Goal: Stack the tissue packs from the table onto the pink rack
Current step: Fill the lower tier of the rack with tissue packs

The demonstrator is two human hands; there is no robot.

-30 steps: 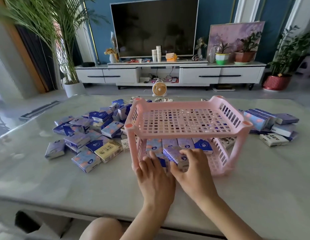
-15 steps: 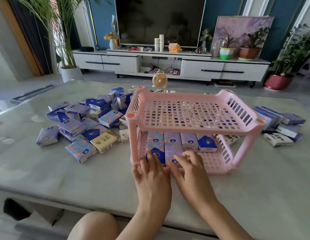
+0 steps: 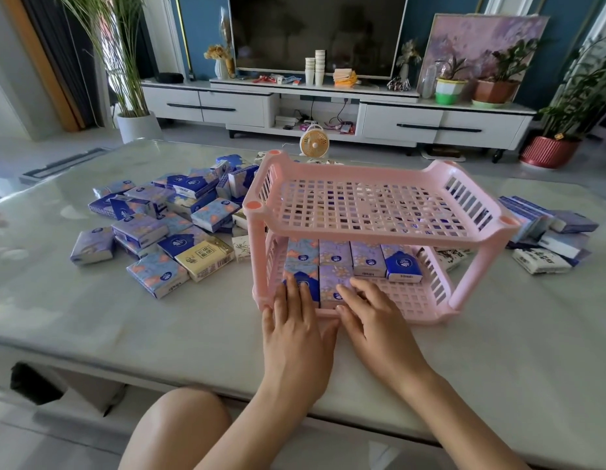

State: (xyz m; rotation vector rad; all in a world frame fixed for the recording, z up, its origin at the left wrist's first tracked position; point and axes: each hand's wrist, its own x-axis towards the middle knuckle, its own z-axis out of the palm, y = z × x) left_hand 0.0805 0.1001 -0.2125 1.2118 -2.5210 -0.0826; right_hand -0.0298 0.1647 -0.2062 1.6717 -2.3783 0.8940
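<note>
Left hand (image 3: pixel 294 330), right hand (image 3: pixel 374 325) flat on tissue packs (image 3: pixel 330 278) at pink rack (image 3: pixel 379 234) front rim.

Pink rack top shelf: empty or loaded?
Empty. Nothing rests on the top shelf; the tissue packs in the rack all lie on the lower shelf.

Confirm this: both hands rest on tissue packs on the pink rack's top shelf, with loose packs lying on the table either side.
Wrong shelf. In the head view the left hand and right hand rest on tissue packs on the bottom shelf of the pink rack. The loose packs do lie on the table either side.
</note>
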